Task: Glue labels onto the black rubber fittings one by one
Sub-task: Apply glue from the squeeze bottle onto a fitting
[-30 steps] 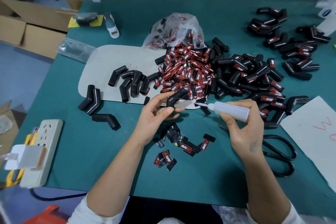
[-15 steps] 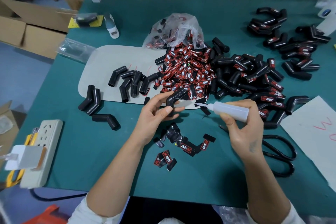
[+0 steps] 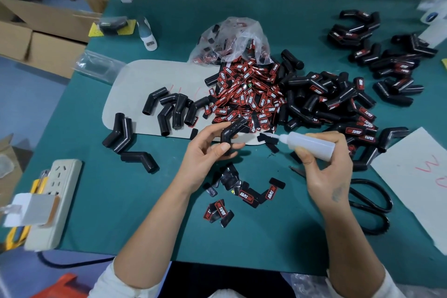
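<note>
My left hand (image 3: 205,152) grips a bent black rubber fitting (image 3: 231,131) just above the table, near the front edge of the grey mat (image 3: 145,80). My right hand (image 3: 324,164) holds a white glue bottle (image 3: 309,144) lying sideways, its nozzle pointing left toward the fitting with a gap between them. A heap of red-and-black labels (image 3: 244,94) lies behind the hands. A few loose labels (image 3: 244,195) lie on the table below my hands. Plain fittings (image 3: 169,109) sit to the left, labelled ones (image 3: 338,104) to the right.
Black scissors (image 3: 370,203) lie right of my right wrist. A white sheet (image 3: 416,176) with red marks is at the far right. A power strip (image 3: 53,201) sits at the left table edge. A clear bag (image 3: 232,41) holds more labels. Further fittings (image 3: 377,51) are at the back right.
The fitting in my left hand has turned slightly; the glue bottle stays in almost the same place.
</note>
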A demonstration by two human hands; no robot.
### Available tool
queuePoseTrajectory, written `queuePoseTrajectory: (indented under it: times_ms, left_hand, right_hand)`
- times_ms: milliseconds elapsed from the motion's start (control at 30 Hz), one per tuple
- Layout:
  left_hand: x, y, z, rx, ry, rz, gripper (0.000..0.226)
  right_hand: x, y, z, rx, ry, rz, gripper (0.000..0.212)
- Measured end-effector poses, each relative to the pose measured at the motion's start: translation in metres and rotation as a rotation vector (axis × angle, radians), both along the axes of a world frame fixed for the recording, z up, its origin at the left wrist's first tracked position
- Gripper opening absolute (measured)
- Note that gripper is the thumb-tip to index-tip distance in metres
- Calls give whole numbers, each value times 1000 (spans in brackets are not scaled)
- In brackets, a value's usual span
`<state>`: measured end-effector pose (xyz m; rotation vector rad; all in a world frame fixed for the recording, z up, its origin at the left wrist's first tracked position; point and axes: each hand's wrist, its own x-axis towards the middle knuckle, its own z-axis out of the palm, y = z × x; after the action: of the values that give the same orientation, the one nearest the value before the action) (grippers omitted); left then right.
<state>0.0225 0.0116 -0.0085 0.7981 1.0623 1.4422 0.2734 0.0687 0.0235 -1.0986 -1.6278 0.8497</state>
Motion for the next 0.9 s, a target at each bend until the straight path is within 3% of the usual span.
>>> queuePoseTrajectory:
  times_ms: [900]
  left_hand:
    - [-4,0,-3,6,2,-11,37]
  right_hand:
    - [-1,-1,-2,-20,6,80,28]
